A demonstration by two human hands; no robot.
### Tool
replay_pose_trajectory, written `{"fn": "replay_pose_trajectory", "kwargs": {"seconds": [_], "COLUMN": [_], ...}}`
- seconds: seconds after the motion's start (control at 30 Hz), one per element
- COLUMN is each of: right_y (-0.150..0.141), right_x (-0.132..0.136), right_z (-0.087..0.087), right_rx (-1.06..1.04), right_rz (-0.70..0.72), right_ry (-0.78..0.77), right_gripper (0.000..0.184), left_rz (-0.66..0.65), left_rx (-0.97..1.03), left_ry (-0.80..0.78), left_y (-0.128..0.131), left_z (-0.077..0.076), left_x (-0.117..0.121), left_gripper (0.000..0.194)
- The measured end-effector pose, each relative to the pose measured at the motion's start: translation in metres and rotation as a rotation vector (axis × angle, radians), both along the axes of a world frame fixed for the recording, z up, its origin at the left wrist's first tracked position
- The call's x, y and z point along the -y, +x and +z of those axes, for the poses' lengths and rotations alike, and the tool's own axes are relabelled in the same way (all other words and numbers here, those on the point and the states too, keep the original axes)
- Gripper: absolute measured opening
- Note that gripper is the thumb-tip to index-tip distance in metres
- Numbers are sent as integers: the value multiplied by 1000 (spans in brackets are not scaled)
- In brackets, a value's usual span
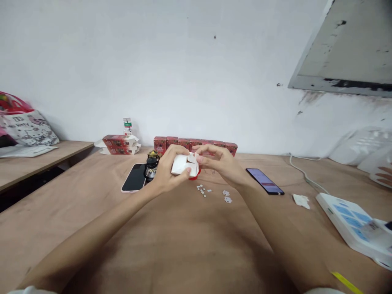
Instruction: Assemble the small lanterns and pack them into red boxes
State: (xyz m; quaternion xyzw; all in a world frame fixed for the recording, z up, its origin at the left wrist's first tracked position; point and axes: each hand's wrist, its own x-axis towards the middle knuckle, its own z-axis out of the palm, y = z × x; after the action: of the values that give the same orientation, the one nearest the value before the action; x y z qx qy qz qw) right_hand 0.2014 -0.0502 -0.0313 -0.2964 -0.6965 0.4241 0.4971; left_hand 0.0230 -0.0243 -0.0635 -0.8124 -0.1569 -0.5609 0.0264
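Both of my hands meet above the middle of the wooden table (183,241). My left hand (167,171) is wrapped round a small white cardboard box (181,165) with a red underside. My right hand (219,163) pinches the box's open flap from the right. Several tiny white pieces (202,190) lie on the table just below the hands. A small dark teapot-like object (151,165) stands directly left of my left hand.
A row of red boxes (196,145) lines the wall, with stacked flat boxes (119,145) and a small bottle (127,126) to its left. Two phones (134,178) (265,181) lie on either side. At right: a white and blue box (352,220), a cable (301,169), plastic bags (364,149), someone's fingers (382,176).
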Motion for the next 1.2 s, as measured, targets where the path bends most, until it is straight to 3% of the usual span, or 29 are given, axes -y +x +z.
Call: {"fn": "replay_pose_trajectory", "kwargs": {"seconds": [0.27,0.5,0.6,0.7,0.77,0.87,0.93,1.0,1.1,1.2], "right_y": [-6,-9,-11,-10,-9,-7,-7,-8,-8,-5], "right_x": [5,5,3,-2,-9,-20,-28,-33,-40,-45], "right_z": [-1,-4,-6,-10,-14,-22,-29,-35,-44,-50], "right_rx": [10,18,52,79,63,49,142,351,665,741], "right_rz": [-76,-169,-127,-16,2,-90,-210,-299,-325,-299], "right_ry": [-77,59,64,-11,-15,200,490,802,1091,1126], "right_gripper": [32,36,39,38,40,46,44,33,22,32], "left_rz": [91,82,47,-37,-87,38,130,67,20,116], "left_rx": [5,4,24,60,94,238,338,328,223,137], "left_ry": [153,232,261,216,85,-260,-522,-724,-805,-768], "left_y": [4,2,3,3,1,-3,-8,-14,-20,-22], "left_z": [0,-1,-5,-9,-9,2,15,28,36,29], "left_x": [2,2,0,-4,-7,-9,-8,-6,-6,-16], "left_gripper": [32,43,49,50,46,41,41,47,68,70]}}
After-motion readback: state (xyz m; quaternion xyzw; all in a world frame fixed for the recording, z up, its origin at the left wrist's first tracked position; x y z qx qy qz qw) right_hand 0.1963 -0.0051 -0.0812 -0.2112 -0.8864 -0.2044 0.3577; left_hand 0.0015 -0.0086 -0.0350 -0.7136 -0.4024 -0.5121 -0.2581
